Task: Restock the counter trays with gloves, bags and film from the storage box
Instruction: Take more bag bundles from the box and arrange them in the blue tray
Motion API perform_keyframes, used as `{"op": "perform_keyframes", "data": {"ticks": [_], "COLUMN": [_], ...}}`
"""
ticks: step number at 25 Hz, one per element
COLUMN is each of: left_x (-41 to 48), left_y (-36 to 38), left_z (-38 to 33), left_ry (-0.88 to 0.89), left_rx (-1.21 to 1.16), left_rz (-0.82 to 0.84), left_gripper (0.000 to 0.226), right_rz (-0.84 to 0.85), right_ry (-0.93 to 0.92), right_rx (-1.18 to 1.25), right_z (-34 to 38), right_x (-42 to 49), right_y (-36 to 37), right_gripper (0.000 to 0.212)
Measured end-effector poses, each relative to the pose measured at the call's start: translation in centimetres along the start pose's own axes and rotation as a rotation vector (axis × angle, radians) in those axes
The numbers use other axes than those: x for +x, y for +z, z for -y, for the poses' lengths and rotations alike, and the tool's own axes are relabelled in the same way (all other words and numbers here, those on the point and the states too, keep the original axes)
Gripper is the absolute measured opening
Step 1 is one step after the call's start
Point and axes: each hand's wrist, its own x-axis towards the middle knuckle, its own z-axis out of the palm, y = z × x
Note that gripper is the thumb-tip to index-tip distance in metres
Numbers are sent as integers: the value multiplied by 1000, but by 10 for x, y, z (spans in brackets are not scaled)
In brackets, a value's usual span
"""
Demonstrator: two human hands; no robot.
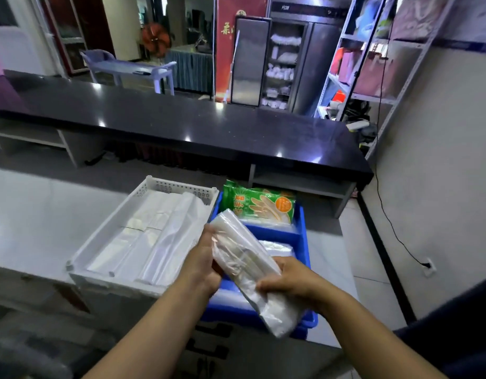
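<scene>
Hands gripping a clear bag pack (252, 269) over the blue tray (302, 236), left hand (206, 265) at its side, right hand (288, 283) on its lower part, white tray (99, 242) beside.

Serving side of a small shop or eatery. At 12 o'clock, a long glossy black counter (181, 124), a pale plastic chair (99, 57) beyond. At 1 o'clock, a tall steel refrigerator (318, 64) shelved with white packs (281, 72). At 2 o'clock, a grey metal shelving rack (343, 86) holding pink bags (373, 69). At 7 and 6 o'clock, a white perforated plastic tray (181, 188) and blue plastic bin (274, 236) of wrapped supplies.
</scene>
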Motion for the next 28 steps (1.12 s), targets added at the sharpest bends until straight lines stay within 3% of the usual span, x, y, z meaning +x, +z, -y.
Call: {"op": "perform_keyframes", "data": {"ticks": [4,8,11,13,21,25,28], "left_x": [55,112,139,149,165,163,158], "left_y": [2,-2,9,16,21,25,27], "left_z": [-19,-16,-6,1,15,12,11], "left_ry": [142,396,588,681,503,298,299], "left_rx": [254,1160,1893,2177,2293,2111,2072], "left_rz": [49,178,332,403,438,426,351], "left_gripper": [30,11,29,31,39,39,31], "right_rz": [-72,-320,-407,-435,-513,-467,-397], "right_ry": [82,181,221,252,243,171,111], "right_rx": [1,-52,-64,-88,-125,-182,-229], "right_z": [-4,-19,-31,-37,-52,-42,-27], "right_x": [21,38,41,43,54,73,91], "right_y": [-38,-68,-81,-87,-116,-130,-133], "right_gripper": [22,19,17,18,20,23,20]}}
